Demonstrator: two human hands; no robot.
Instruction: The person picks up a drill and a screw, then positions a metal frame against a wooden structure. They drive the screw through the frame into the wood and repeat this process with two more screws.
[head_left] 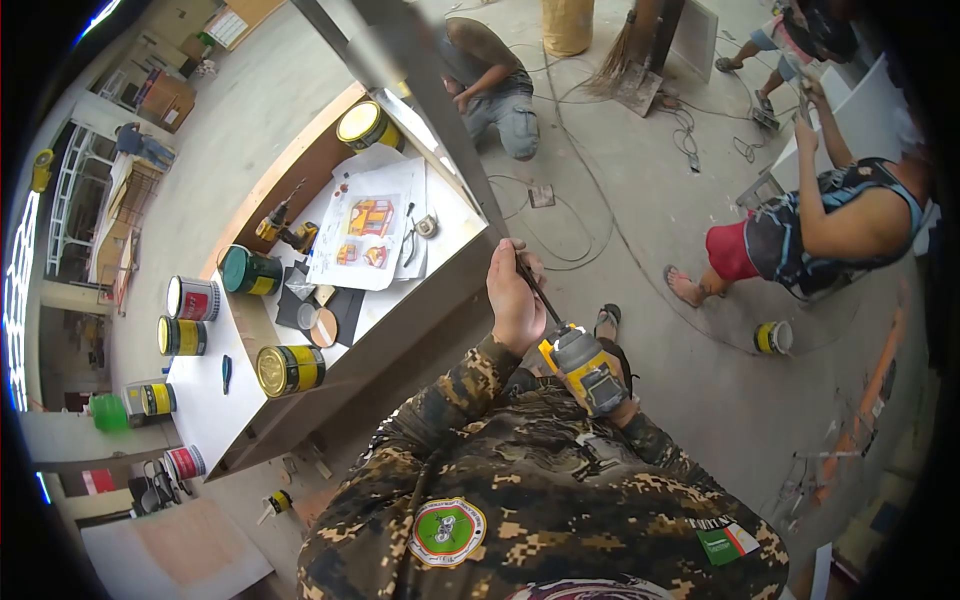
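Observation:
My right hand point(624, 412) is wrapped round a yellow and grey cordless drill point(588, 370) in front of my chest. A long dark bit point(537, 292) runs from its chuck up to my left hand point(515, 295). The fingers of my left hand are closed about the far end of this bit, and their tips are partly hidden. Left of my hands stands a white-topped counter point(385, 310) with a wooden rim. Papers with coloured drawings point(366, 230) lie on it, beside a tape measure point(427, 226). Another yellow drill point(272, 222) stands further back.
Paint cans point(290, 370) stand along the counter, near blue-handled pliers point(227, 374). A person crouches point(490, 85) beyond the grey post. Another person with a backpack point(835, 225) is at the right. Cables point(600, 190) cross the floor, where a can point(773, 337) stands.

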